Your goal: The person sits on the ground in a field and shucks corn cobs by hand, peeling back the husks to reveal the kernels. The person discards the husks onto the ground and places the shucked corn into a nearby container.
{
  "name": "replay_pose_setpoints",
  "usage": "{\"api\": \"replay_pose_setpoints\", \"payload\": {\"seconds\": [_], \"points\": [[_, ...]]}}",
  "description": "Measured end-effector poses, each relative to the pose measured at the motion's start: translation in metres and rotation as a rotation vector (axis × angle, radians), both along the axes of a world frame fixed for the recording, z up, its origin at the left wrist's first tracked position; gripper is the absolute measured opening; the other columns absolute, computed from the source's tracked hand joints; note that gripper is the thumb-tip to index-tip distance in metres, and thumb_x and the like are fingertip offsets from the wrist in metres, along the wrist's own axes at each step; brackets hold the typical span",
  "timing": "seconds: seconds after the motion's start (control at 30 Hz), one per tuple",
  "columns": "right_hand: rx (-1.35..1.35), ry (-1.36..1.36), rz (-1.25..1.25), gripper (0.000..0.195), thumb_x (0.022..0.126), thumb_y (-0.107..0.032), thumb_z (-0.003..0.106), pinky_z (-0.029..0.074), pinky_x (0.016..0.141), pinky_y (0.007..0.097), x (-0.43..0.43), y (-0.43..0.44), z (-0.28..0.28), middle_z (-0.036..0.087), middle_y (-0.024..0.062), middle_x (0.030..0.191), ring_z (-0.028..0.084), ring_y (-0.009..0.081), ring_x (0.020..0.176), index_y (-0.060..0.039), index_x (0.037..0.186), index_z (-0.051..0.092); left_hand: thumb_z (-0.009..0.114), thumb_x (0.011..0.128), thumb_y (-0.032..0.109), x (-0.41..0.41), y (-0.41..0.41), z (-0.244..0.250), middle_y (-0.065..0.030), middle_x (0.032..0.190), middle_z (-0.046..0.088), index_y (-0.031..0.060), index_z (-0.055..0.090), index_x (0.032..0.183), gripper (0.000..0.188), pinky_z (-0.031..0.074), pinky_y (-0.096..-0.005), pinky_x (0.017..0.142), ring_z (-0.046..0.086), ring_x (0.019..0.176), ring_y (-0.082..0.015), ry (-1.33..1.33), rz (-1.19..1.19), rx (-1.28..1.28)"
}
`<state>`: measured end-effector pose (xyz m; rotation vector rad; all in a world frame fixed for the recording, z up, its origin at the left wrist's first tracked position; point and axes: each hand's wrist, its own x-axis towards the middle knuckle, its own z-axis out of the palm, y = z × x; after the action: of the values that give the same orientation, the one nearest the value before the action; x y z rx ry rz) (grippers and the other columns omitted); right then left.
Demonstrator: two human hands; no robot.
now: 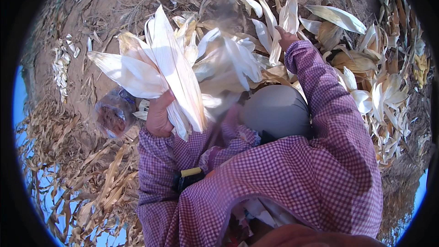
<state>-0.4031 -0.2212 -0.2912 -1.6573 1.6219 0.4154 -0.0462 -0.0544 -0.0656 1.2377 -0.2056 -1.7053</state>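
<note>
My left hand [159,115] grips a bundle of dry, pale corn husks [178,72] by its lower end, and the broad leaves fan upward. My right hand [286,39] is stretched forward over a loose heap of husks [264,36], its fingers against an upright pale leaf [289,15]. The grip of that hand is partly hidden by its wrist and the leaves. Between both arms, a grey-clad knee [276,109] is bent. More husks [226,61] lie just beyond it, partly blurred.
Beside my left hand stands a clear plastic bag [115,113] with reddish-brown fibres. Pale pieces [61,68] lie in a strip at far left. Dry stalks and leaves [99,178] cover the lower left. Husks [384,92] and yellow corn cobs [421,68] lie at right.
</note>
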Motion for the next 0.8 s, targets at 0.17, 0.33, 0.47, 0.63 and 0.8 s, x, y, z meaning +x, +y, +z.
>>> {"api": "replay_pose_setpoints", "payload": {"seconds": [0.17,0.33,0.47,0.63,0.8], "points": [[-0.169,-0.123,-0.096,0.046,0.088,-0.016,0.052,0.044,0.097,0.0367,-0.04,0.008,-0.029,0.06,0.017,0.12,0.057,0.0292,0.112,-0.0086,0.133,0.047,0.063,0.086,0.007,0.002,0.0,0.0,-0.0176,0.12,0.056,-0.0011,0.034,0.135,0.057,0.057,-0.0424,0.082,0.062,0.103,-0.0287,0.021,0.01,-0.009],[-0.141,-1.138,-1.084,0.024,0.087,-0.02,0.066,0.051,0.077,0.0276,-0.049,0.021,0.045,0.067,0.0033,0.093,0.064,0.0113,0.084,-0.0027,0.104,0.064,0.065,0.086,0.008,0.003,-0.001,0.003,-0.0167,0.119,0.057,0.0007,0.034,0.135,0.058,0.058,-0.0421,0.081,0.063,0.101,-0.0276,0.082,-0.025,-0.005],[-0.11,-0.59,-0.494,0.034,0.084,-0.006,0.067,0.054,0.076,0.0265,-0.064,0.018,0.014,0.065,0.005,0.092,0.064,0.0128,0.083,0.0001,0.116,0.056,0.068,0.083,0.007,-0.007,-0.004,0.006,-0.0148,0.117,0.059,0.0016,0.036,0.134,0.061,0.058,-0.0412,0.08,0.063,0.1,-0.0267,0.044,0.013,-0.041],[-0.092,-1.334,-0.92,0.07,0.084,-0.001,0.064,0.055,0.08,0.0289,0.001,0.012,0.112,0.06,0.0055,0.091,0.063,0.0158,0.088,0.005,0.141,0.023,0.068,0.083,0.009,-0.003,-0.004,0.01,-0.0123,0.116,0.058,0.0008,0.041,0.13,0.055,0.053,-0.0383,0.087,0.061,0.103,-0.0244,-0.015,-0.087,-0.087],[0.267,-1.293,-0.471,0.053,0.086,-0.006,0.064,0.055,0.073,0.0263,0.105,0.029,0.163,0.057,0.0048,0.092,0.06,0.0132,0.084,0.0057,0.131,0.04,0.073,0.075,0.004,-0.01,0.002,0.015,-0.0139,0.117,0.059,0.0001,0.042,0.131,0.064,0.052,-0.0398,0.089,0.059,0.107,-0.0268,-0.052,-0.105,-0.054]]}}
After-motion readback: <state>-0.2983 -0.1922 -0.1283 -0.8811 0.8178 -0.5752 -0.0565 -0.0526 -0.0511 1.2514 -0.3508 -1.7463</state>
